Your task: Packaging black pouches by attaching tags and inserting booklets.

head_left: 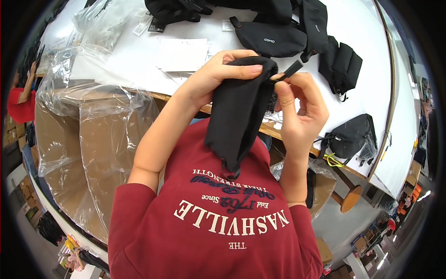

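A black fabric pouch [234, 109] hangs upright in front of my chest, its lower end narrowing to a small loop. My left hand [218, 74] grips its top edge, thumb in front and the other fingers behind the cloth. At the pouch's upper right corner, my right hand [303, 104] pinches a short black strap tab [292, 69] between thumb and forefinger. The tab's flat end sticks up past the fingertips. Whether the tab is sewn to the pouch cannot be made out.
Several black bags [272, 39] lie on the white table [186, 32] beyond my hands, near white paper sheets [183, 53]. Another black bag [348, 137] lies to the right. At the left stands a plastic-covered cardboard box [102, 125]. A person in red [21, 102] is farther left.
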The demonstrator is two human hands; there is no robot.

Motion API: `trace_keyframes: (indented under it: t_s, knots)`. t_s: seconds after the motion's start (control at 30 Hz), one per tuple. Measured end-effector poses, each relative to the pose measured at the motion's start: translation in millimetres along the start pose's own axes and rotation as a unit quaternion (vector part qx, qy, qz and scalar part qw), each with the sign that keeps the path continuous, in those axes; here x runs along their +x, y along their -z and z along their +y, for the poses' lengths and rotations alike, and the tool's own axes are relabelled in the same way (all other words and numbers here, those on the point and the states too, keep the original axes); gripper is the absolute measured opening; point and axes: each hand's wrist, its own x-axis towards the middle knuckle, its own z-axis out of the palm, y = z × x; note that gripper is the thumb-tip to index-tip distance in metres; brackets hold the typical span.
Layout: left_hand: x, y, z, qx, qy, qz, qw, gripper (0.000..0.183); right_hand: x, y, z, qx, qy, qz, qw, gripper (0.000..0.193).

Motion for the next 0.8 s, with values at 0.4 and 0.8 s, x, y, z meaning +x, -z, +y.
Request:
trace_keyframes:
  t_s: [0.4, 0.8]
  knots:
    - [20.4, 29.6, -6.3, -0.188, -0.021, -0.041, 0.981, 0.024, -32.8, -14.1, -6.5, 0.072, -0.102, -0.073, 0.990, 0.005]
    - [32.8, 72.1, 5.6, -0.264, -0.107, 0.067, 0.956, 0.024, -54.1, -16.2, -10.3, 0.109, -0.149, -0.155, 0.971, 0.005]
